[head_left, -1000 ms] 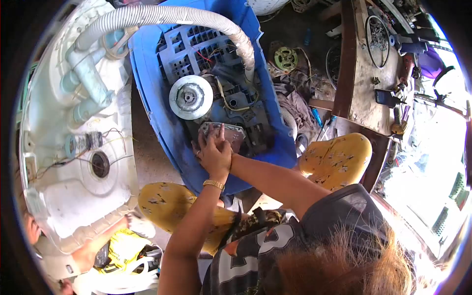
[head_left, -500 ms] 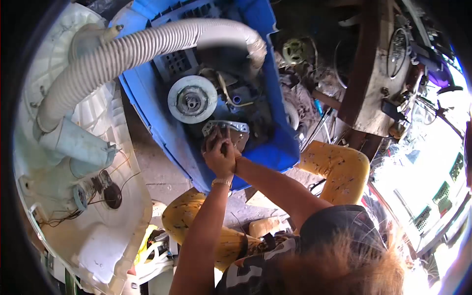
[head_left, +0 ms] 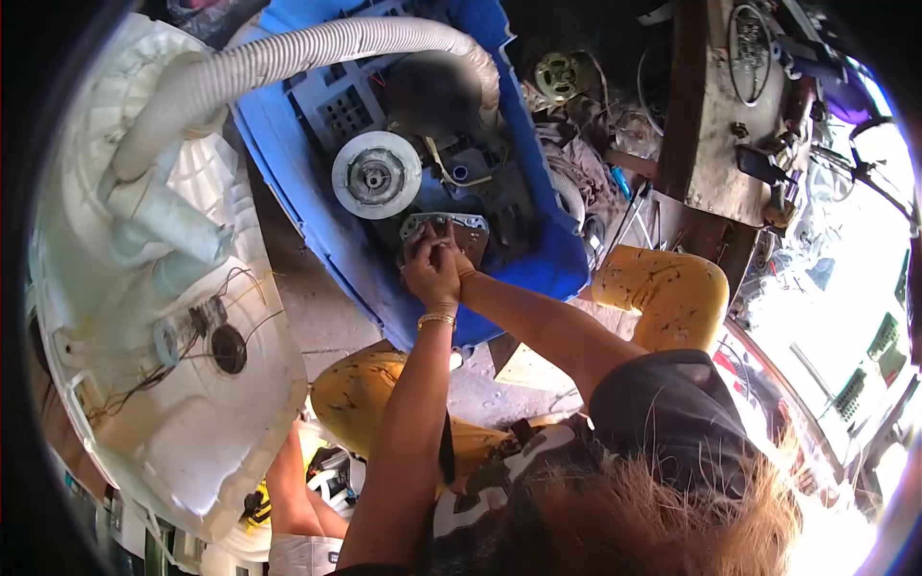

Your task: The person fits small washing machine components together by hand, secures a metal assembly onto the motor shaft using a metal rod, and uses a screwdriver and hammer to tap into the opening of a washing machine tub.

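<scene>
My left hand (head_left: 430,276), with a bracelet at its wrist, is closed with bent fingers at a metal bracket (head_left: 471,222) inside the blue plastic housing (head_left: 549,259). Whatever its fingertips hold is hidden. Tucked against it on the right is my right hand (head_left: 467,265), also at the bracket. Most of its fingers are covered by the left hand. The bracket has holes along its top edge and a brownish plate below. Just above and left of my hands sits a round pale pulley (head_left: 376,176). A small blue-rimmed fitting (head_left: 460,173) lies above the bracket.
A ribbed hose (head_left: 317,50) arches over the housing's far end. A large white plastic shell (head_left: 182,432) with loose wires stands to the left. A wooden block (head_left: 711,134) is at the right. Another person's bare leg (head_left: 293,485) shows at lower left.
The whole view has shifted a little. My hands remain together at the bracket, with slightly changed finger positions. Another person's leg has come into view at lower left.
</scene>
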Motion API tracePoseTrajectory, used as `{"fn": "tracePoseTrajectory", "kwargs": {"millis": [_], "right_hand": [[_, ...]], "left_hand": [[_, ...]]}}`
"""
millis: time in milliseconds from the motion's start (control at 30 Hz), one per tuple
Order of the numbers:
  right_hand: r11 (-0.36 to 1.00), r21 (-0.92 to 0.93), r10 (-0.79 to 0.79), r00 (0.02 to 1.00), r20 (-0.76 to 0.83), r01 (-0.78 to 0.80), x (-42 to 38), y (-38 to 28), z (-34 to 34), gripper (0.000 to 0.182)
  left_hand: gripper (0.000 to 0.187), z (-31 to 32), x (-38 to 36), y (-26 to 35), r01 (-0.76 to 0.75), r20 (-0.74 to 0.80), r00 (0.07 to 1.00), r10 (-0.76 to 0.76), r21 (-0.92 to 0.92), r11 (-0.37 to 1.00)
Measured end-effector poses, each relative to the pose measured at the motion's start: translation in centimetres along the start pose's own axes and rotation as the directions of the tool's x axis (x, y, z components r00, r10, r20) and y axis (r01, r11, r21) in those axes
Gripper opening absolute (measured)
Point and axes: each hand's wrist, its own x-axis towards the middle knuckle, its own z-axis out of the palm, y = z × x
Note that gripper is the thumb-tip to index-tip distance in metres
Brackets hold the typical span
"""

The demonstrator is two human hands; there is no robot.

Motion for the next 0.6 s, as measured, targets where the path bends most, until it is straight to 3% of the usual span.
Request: {"fn": "tracePoseTrajectory", "kwargs": {"millis": [33, 67, 133, 167, 200, 233, 267, 333, 433, 500, 567, 600], "right_hand": [[1.0, 0.003, 0.004, 1.0, 0.017, -0.004, 0.1, 0.2, -1.8, 0.055], [0.985, 0.169, 0.013, 0.996, 0.086, -0.027, 0.3, 0.8, -3.2, 0.054], [0.873, 0.473, 0.007, 0.974, 0.227, -0.117, 0.7, 2.7, -8.7, 0.052], [0.74, 0.642, 0.116, 0.979, 0.168, -0.198, 1.0, 4.0, -9.9, 0.047], [0.508, 0.85, 0.178, 0.983, 0.051, -0.136, 1.9, 6.5, -10.2, 0.04], [0.483, 0.86, 0.306, 0.952, 0.009, -0.164, 2.5, 8.7, -10.2, 0.037], [0.451, 0.872, 0.431, 0.902, -0.027, -0.189, 2.7, 10.9, -10.3, 0.035], [0.482, 0.866, 0.512, 0.845, -0.155, -0.133, 3.1, 14.2, -10.4, 0.034], [0.443, 0.874, 0.561, 0.822, -0.096, -0.201, 2.4, 13.8, -8.7, 0.031], [0.562, 0.797, 0.553, 0.817, -0.162, -0.222, 0.9, 10.4, -8.7, 0.031], [0.674, 0.685, 0.457, 0.885, -0.093, -0.276, -0.1, 6.1, -9.8, 0.036], [0.8, 0.535, 0.416, 0.894, -0.167, -0.272, -0.5, 3.6, -9.7, 0.042]], "left_hand": [[0.014, -0.1, 0.3, 0.1, 0.001, -0.015, 1.0, -0.002, -0.021, 1.0], [0.026, -0.8, 0.6, -0.2, 0.009, 0.064, 0.998, -0.005, -0.068, 0.998], [0.035, -1.5, 1.6, -2.7, 0.19, -0.026, 0.976, -0.217, -0.388, 0.902], [0.04, -1.9, 2.1, -4.2, 0.259, -0.039, 0.943, -0.33, -0.537, 0.803], [0.045, -2.9, 2.6, -5.0, 0.261, -0.064, 0.945, -0.319, -0.436, 0.861], [0.05, -3.7, 2.9, -5.1, 0.263, -0.091, 0.947, -0.309, -0.334, 0.905], [0.047, -3.9, 3.0, -4.7, 0.293, -0.06, 0.939, -0.34, -0.383, 0.876], [0.046, -3.1, 2.8, -5.0, 0.314, 0.038, 0.946, -0.321, -0.351, 0.882], [0.043, -1.5, 1.7, -3.9, 0.341, 0.107, 0.939, -0.326, -0.389, 0.856], [0.041, -0.2, 1.0, -5.2, 0.334, 0.115, 0.942, -0.315, -0.385, 0.86], [0.044, -0.1, 0.3, -4.1, 0.36, 0.137, 0.927, -0.35, -0.593, 0.72], [0.046, -0.3, -0.2, -3.6, 0.355, 0.152, 0.921, -0.358, -0.708, 0.611]]}}
